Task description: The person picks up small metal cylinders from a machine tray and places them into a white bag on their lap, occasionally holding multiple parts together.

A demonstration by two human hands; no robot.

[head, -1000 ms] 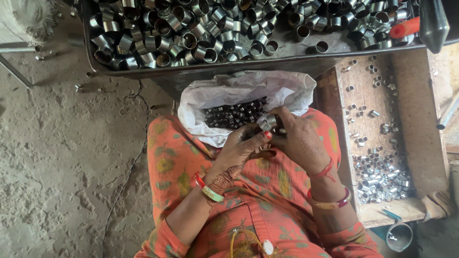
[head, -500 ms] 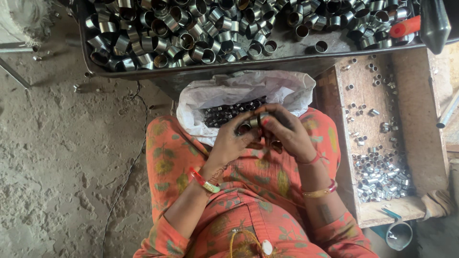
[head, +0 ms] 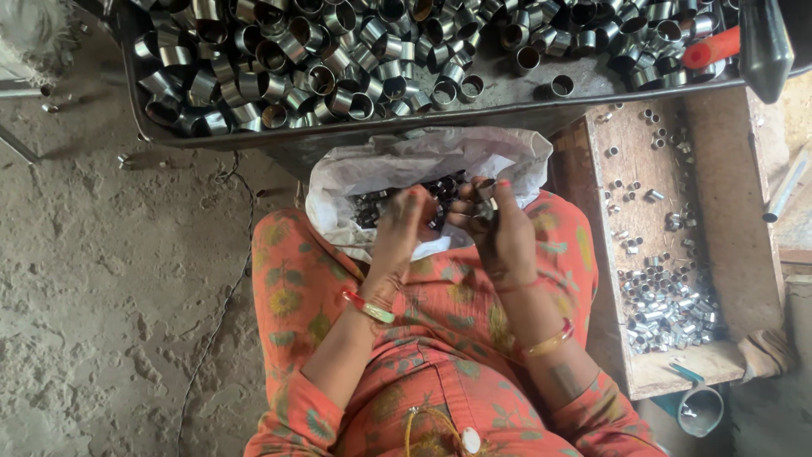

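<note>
I sit with a white plastic bag [head: 397, 161] of small dark metal rings in my lap, on orange flowered cloth. My left hand [head: 404, 228] reaches into the bag's mouth, its fingertips down among the dark rings [head: 376, 206]. Whether it grips one is hidden. My right hand [head: 497, 227] is just beside it, fingers closed around a small shiny metal ring [head: 485, 190] held over the bag's edge. Both wrists wear bangles.
A big metal tray [head: 541, 89] heaped with shiny steel sleeves spans the top. A wooden tray [head: 719, 211] with small silver bushings lies at my right. A red-handled tool [head: 710, 46] rests at the top right. Rough concrete floor lies at the left.
Both hands have moved forward from my lap to the bag's mouth. The left fingers have dipped among the dark rings, and the right hand still carries its small metal piece.
</note>
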